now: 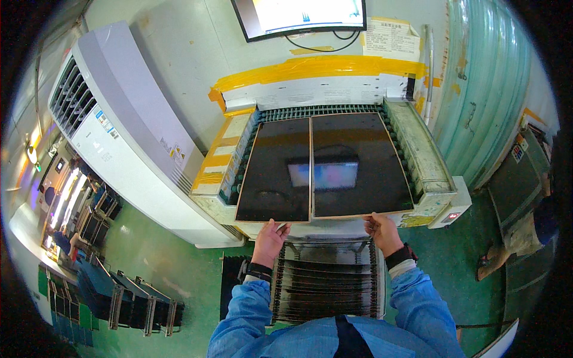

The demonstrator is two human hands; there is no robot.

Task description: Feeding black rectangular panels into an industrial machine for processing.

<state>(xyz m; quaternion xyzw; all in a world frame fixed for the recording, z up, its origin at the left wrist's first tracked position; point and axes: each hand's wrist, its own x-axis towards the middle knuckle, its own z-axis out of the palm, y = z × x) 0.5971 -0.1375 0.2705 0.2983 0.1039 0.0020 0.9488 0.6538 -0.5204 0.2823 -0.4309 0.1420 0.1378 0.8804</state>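
Observation:
Two dark, glossy flat panels with thin pale edges lie side by side on a roller conveyor bed, a narrow gap between them. My left hand (271, 243) is at the near edge of the left panel (276, 167), fingers closed on its rim. At the near edge of the right panel (364, 143), my right hand (383, 232) pinches the rim between thumb and fingers. The undersides of both panels are hidden. A bright screen reflects across the two surfaces.
Green rollers (322, 110) show at the machine's far end, between pale side rails (421, 143). A slotted rack (328, 280) of dark panels stands between me and the machine. A tall white air conditioner (131, 143) is at left, a monitor (301, 15) above. Another person's leg (504, 250) shows at right.

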